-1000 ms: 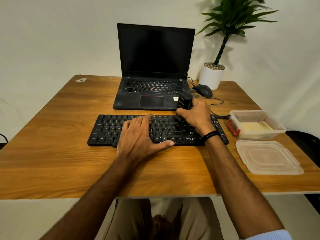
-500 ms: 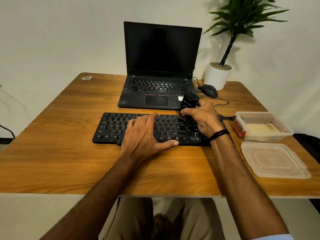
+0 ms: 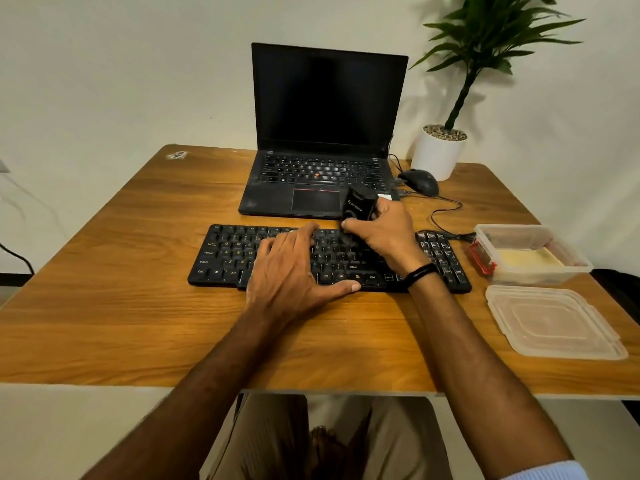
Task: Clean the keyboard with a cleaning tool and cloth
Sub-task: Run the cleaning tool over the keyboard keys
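At table (image 3: 138,323) centre, keyboard (image 3: 221,258) being pressed flat under spread left hand (image 3: 291,268); black cleaning tool (image 3: 358,204) being gripped by curled right hand (image 3: 384,237) over right-middle keys. Tool judged light, rigid, best held round body.

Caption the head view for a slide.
Right hand holds a black cleaning tool to the keyboard; left hand rests on it.

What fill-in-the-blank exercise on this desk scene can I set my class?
1. The left hand rests flat on the black ____.
2. The right hand grips a black cleaning tool in front of the open ____.
3. The plastic container stands open; its clear ____ lies beside it on the table.
Missing words: keyboard; laptop; lid.
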